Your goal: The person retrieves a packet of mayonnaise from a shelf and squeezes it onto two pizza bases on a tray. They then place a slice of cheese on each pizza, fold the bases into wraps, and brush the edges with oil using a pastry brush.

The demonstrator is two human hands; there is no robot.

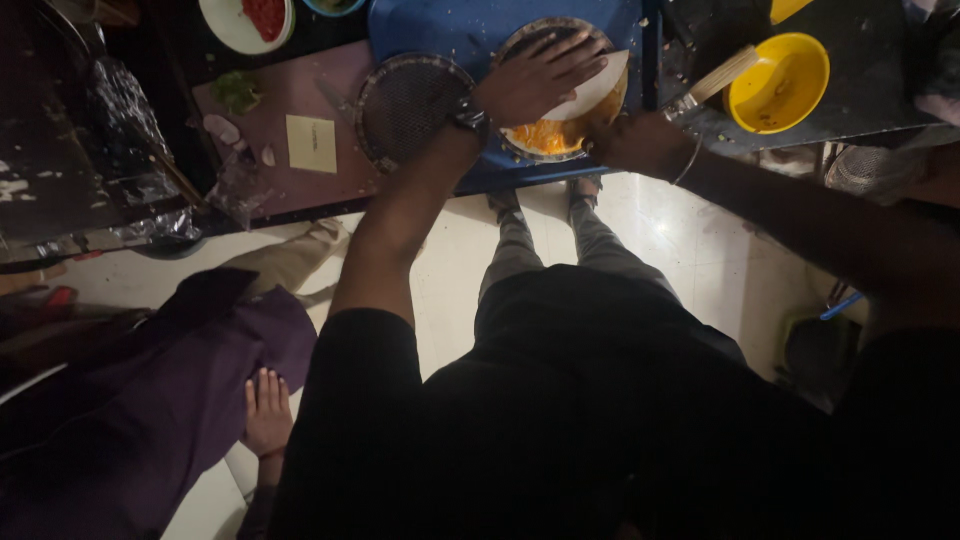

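My left hand (540,75) lies flat with fingers spread on a white flatbread (600,85). The flatbread half covers a round metal pan (520,140) with orange filling (545,135) showing at its near side. A dark watch sits on that wrist. My right hand (635,140), with a thin bangle on the wrist, is curled against the pan's near right rim. A wooden-handled tool (720,75) sticks out just beyond it. The pan rests on a blue surface (440,30).
A round wire-mesh tray (410,105) lies left of the pan, beside a purple board (300,100) holding a pale square slice (312,143) and greens (238,90). A yellow bowl (780,80) stands right, a white bowl of red pieces (250,20) far left. Another person in purple (150,400) is at lower left.
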